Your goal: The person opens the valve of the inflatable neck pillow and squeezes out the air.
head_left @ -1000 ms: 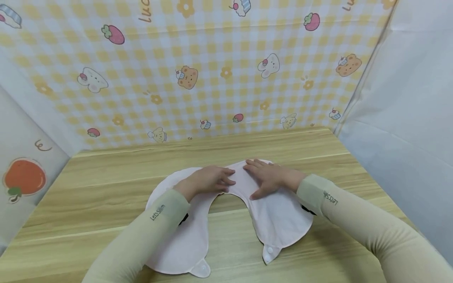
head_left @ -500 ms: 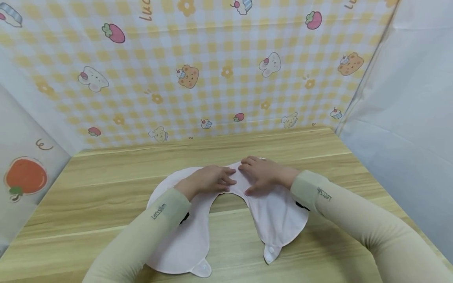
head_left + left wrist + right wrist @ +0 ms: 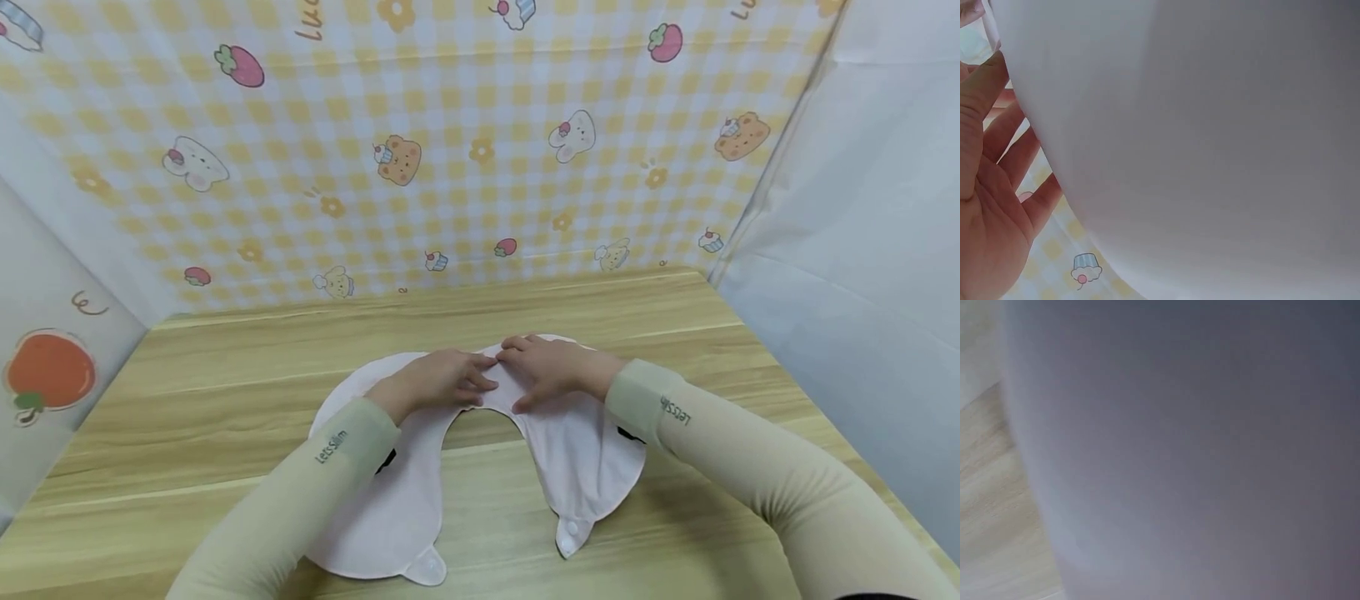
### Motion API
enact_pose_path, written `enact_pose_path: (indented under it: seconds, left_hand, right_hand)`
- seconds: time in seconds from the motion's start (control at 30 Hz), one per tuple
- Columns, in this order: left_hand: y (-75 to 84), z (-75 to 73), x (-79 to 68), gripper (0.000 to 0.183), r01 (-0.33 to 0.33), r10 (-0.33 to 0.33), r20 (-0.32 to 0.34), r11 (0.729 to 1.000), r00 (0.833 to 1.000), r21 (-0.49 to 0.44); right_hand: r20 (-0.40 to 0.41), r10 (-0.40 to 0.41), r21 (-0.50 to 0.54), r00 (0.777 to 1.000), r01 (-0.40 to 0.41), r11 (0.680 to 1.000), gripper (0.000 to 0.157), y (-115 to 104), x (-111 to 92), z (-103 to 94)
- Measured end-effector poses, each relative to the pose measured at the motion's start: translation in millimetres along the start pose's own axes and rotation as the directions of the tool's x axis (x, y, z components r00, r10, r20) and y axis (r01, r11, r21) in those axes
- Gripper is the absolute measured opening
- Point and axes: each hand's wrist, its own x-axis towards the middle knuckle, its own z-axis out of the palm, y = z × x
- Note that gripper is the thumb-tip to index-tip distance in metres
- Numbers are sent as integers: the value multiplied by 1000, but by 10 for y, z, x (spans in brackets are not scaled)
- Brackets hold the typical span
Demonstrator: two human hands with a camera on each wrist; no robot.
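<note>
A pale pink U-shaped bib [image 3: 397, 521] lies on the table, its opening toward me. Each lower end carries a small tab with a snap, the left tab [image 3: 426, 568] and the right tab [image 3: 573, 535]. My left hand [image 3: 442, 382] rests on the upper left of the curve, fingers extended. In the left wrist view this hand [image 3: 991, 181] touches the bib's edge with loose fingers. Across from it, my right hand [image 3: 551, 368] lies on the upper right with fingers spread, cloth wrinkling below it. In the right wrist view only blurred pale cloth [image 3: 1185, 450] and wood show; the hand is hidden.
The wood-grain table [image 3: 187, 417] extends around the bib. Behind it hangs a yellow checked curtain [image 3: 300, 167] with cartoon prints. A white sheet [image 3: 862, 208] walls the right side, and another with an orange fruit print [image 3: 52, 371] stands left.
My right hand has slid left toward the left hand, and the bib's right side has shifted left and wrinkled with it. My left hand stays almost still.
</note>
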Motion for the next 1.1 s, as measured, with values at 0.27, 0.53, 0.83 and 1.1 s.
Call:
enact_pose_path:
  seconds: [0.27,0.53,0.83,1.1]
  left_hand:
    - [-73,-22,-115,35,33,-33,2,999,999,-8]
    - [-142,-12,-243,35,58,-59,-9,998,998,-31]
    - [-113,-10,-292,35,88,-89,-21,994,996,-57]
    - [-121,-10,-290,34,95,-97,-24,994,995,-51]
  right_hand:
    - [29,6,17,1000,-7,1000,88,-10,-6,-12]
    - [36,15,29,999,-16,999,88,-4,-54,24]
    - [51,13,-40,999,-11,999,76,20,-126,-83]
    - [69,15,-50,997,-11,999,66,3,-210,-372]
